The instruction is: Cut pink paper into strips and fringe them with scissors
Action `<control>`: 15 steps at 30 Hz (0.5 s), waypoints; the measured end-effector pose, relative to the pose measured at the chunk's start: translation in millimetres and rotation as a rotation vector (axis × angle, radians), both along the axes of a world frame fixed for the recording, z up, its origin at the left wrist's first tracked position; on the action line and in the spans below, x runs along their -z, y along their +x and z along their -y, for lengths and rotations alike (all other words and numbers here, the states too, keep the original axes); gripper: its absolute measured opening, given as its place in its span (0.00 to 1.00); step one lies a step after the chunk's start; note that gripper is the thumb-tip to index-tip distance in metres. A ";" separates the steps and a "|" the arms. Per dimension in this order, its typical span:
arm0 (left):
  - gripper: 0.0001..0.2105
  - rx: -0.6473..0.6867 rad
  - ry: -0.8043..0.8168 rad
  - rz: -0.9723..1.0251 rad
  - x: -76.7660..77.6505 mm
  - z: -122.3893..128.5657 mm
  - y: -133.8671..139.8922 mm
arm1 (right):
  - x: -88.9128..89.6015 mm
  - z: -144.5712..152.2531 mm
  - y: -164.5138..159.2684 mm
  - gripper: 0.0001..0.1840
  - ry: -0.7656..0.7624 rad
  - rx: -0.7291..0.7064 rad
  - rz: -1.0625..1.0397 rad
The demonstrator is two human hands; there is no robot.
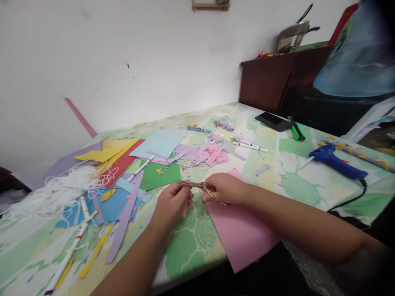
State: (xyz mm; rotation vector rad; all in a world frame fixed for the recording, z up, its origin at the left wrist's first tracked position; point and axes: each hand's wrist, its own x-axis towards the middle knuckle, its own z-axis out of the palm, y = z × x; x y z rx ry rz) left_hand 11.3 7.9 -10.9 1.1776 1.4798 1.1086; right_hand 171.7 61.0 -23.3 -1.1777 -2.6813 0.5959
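Near the table's front edge, my right hand point(224, 188) is closed round the gold-coloured handles of a pair of scissors point(193, 184). The blades point left, across a narrow pink paper strip point(184, 209). My left hand point(173, 201) pinches that strip, whose lower end hangs below the fingers. A larger pink paper sheet point(240, 230) lies under my right hand and forearm, its lower corner sticking out past the table edge. Just beyond my hands is a green sheet point(160, 174) with small yellow scraps on it. Pink paper pieces point(214, 155) lie in a pile behind.
White string point(61, 193), coloured sheets and markers point(142, 167) cover the left side. On the right are a blue glue gun point(339, 162) with a cord, a black phone point(273, 121) and a green cutter point(297, 132). A large water bottle point(358, 61) stands beyond.
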 end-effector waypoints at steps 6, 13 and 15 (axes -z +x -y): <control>0.08 -0.002 -0.010 -0.030 -3.6 1.7 -0.2 | 1.2 -1.3 0.0 0.26 0.056 0.010 -0.010; 0.08 0.052 0.001 -0.016 -4.3 2.6 0.0 | 1.2 -1.6 -0.7 0.25 0.065 0.034 0.006; 0.09 0.068 -0.004 -0.022 -1.9 1.7 -0.3 | 1.4 -1.8 -1.0 0.24 0.067 0.051 0.018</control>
